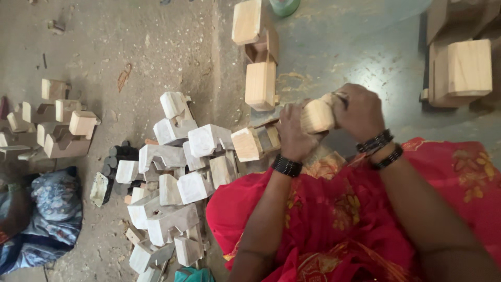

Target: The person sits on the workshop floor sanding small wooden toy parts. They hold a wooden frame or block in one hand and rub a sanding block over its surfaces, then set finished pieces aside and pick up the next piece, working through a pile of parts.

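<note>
Over a red lap, left hand (293,134) and right hand (359,110), each grip closed on one wooden block (317,116).

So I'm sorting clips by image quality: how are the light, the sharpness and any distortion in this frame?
Head view: soft, even daylight, no harsh glare; faint shadows under the pale carved blocks. The left hand and right hand on the wooden piece look slightly smeared. The blocks by the right edge lean outward, a wide-angle stretch.
</note>
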### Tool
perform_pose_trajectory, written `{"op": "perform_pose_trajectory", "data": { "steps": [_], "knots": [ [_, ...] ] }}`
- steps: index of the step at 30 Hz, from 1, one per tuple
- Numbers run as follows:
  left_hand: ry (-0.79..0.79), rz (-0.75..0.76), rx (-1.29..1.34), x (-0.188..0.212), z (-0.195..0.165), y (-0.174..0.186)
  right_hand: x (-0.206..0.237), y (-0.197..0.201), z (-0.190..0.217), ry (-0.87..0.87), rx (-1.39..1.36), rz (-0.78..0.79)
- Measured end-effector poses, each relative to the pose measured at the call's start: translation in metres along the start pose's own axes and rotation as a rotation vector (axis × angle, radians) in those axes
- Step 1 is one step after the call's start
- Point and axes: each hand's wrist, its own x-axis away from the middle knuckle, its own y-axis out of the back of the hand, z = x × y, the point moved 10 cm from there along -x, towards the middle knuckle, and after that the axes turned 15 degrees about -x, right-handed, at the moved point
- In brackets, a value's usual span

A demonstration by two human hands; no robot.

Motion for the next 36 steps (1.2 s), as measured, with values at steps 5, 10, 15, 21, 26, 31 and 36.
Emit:
{"op": "perform_pose_trajectory", "data": {
  "steps": [5, 10, 15, 21, 26, 31, 36],
  "knots": [
    [-0.01, 0.021, 0.001, 0.003, -0.002, -0.001, -0.001, 0.005, 0.021, 0.151, -0.075, -0.042],
    [-0.023, -0.007, -0.002, 0.004, -0.002, 0.009, -0.001, -0.002, 0.011, -0.069, 0.031, 0.026],
    [-0.033, -0.021, 0.072, 0.006, 0.001, 0.019, 0.001, -0.003, 0.02, -0.013, 0.077, 0.006],
    [-0.005, 0.011, 0.034, 0.006, -0.001, 0.015, 0.001, 0.0, 0.021, 0.022, 0.038, 0.002],
    [0.01, 0.067, 0.038, 0.005, -0.003, 0.011, 0.002, 0.0, 0.015, -0.026, 0.072, 0.045],
    [0.024, 0.061, 0.04, 0.005, -0.004, 0.011, 0.002, 0.003, 0.011, -0.046, 0.14, 0.033],
    [0.048, 0.078, -0.032, 0.004, -0.001, 0.006, 0.002, 0.002, 0.016, 0.002, 0.066, 0.029]
  ]
}}
